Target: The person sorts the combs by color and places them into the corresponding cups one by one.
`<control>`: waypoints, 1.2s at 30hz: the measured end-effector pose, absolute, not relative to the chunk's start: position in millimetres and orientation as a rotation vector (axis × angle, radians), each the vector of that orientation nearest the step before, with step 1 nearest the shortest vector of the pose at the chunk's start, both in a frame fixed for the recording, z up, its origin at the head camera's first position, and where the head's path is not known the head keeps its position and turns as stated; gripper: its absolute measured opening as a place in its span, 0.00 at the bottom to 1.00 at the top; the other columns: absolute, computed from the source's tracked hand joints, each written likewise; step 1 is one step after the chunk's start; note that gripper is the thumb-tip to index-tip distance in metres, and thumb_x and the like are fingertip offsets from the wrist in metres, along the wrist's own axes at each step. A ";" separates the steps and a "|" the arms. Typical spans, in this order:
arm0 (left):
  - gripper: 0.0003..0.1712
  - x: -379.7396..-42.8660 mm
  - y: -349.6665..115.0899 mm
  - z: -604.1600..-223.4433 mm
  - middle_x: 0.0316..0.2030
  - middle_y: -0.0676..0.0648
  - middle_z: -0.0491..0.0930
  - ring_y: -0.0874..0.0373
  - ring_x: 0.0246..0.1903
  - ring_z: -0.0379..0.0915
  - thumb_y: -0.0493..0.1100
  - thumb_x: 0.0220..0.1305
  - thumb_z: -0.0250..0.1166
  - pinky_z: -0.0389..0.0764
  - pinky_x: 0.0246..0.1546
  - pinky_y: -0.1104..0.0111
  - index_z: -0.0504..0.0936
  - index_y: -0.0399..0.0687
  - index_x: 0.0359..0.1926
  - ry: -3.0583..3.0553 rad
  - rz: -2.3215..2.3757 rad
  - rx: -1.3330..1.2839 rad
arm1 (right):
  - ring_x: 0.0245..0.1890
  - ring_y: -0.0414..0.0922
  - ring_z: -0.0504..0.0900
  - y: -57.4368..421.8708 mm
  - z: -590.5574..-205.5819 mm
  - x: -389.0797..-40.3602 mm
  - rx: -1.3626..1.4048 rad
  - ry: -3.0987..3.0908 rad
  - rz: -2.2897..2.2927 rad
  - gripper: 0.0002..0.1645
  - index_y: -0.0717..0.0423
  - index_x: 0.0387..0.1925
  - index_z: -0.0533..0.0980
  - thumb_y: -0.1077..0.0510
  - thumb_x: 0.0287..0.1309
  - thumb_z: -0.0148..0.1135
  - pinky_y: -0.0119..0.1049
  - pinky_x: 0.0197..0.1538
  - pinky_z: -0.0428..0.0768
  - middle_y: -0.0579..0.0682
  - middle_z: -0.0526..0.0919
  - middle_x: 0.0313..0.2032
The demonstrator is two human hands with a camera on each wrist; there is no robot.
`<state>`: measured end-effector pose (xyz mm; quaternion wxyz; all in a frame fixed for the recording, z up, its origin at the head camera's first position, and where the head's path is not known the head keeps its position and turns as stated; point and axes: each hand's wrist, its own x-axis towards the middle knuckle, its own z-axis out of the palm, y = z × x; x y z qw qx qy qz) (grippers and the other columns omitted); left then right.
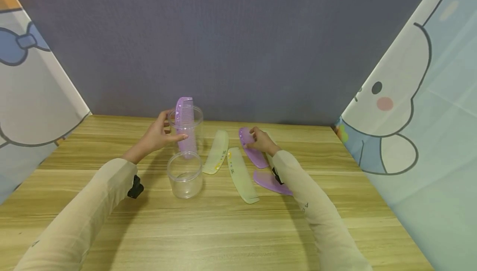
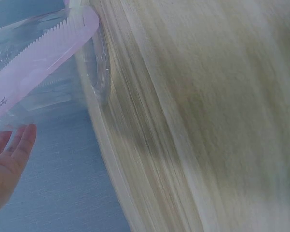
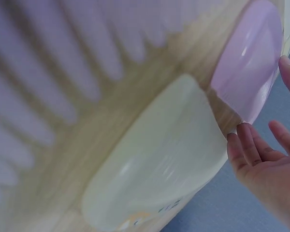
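A clear plastic jar (image 1: 199,134) stands at the back left with a purple comb (image 1: 185,118) upright inside it. My left hand (image 1: 158,134) holds this jar from the left, thumb across its front and fingers at its far side. On the table to the right lies another purple comb (image 1: 258,155). Over its upper part, my right hand (image 1: 262,142) has spread fingers; in the right wrist view its fingertips are at the edge of that purple comb (image 3: 246,63). Beside them lies a pale green comb (image 3: 154,159), mostly hidden under the hand in the head view.
A second clear jar (image 1: 185,184) stands in front of the first. Two pale green combs, one nearer the jars (image 1: 217,153) and one further right (image 1: 242,176), lie mid-table. Another purple comb (image 1: 266,180) lies partly under the right sleeve. A dark wall (image 1: 223,56) rises behind.
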<state>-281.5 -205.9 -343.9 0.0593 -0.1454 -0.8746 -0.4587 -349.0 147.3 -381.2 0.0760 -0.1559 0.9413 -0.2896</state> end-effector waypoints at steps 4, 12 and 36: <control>0.57 -282.1 -205.9 -344.0 0.64 0.29 0.52 0.30 0.59 0.58 0.48 0.48 0.72 0.69 0.57 0.44 0.43 0.39 0.68 -2.649 -1.381 -0.453 | 0.54 0.56 0.72 146.3 -382.4 -349.6 -0.437 2.818 -0.884 0.39 0.64 0.58 0.60 0.56 0.49 0.68 0.45 0.56 0.76 0.63 0.70 0.56; 0.57 -280.6 -205.6 -343.2 0.64 0.29 0.52 0.30 0.59 0.58 0.49 0.48 0.71 0.69 0.57 0.45 0.44 0.39 0.68 -2.642 -1.392 -0.448 | 0.51 0.54 0.72 144.2 -383.4 -351.3 -0.418 2.827 -0.894 0.38 0.64 0.57 0.62 0.57 0.46 0.69 0.43 0.52 0.77 0.63 0.70 0.53; 0.56 -282.1 -205.4 -344.8 0.63 0.30 0.54 0.31 0.58 0.59 0.50 0.48 0.71 0.69 0.57 0.45 0.45 0.37 0.67 -2.654 -1.363 -0.449 | 0.53 0.58 0.72 140.1 -380.0 -351.2 -0.344 2.758 -1.128 0.35 0.63 0.59 0.59 0.69 0.49 0.62 0.47 0.54 0.77 0.65 0.69 0.55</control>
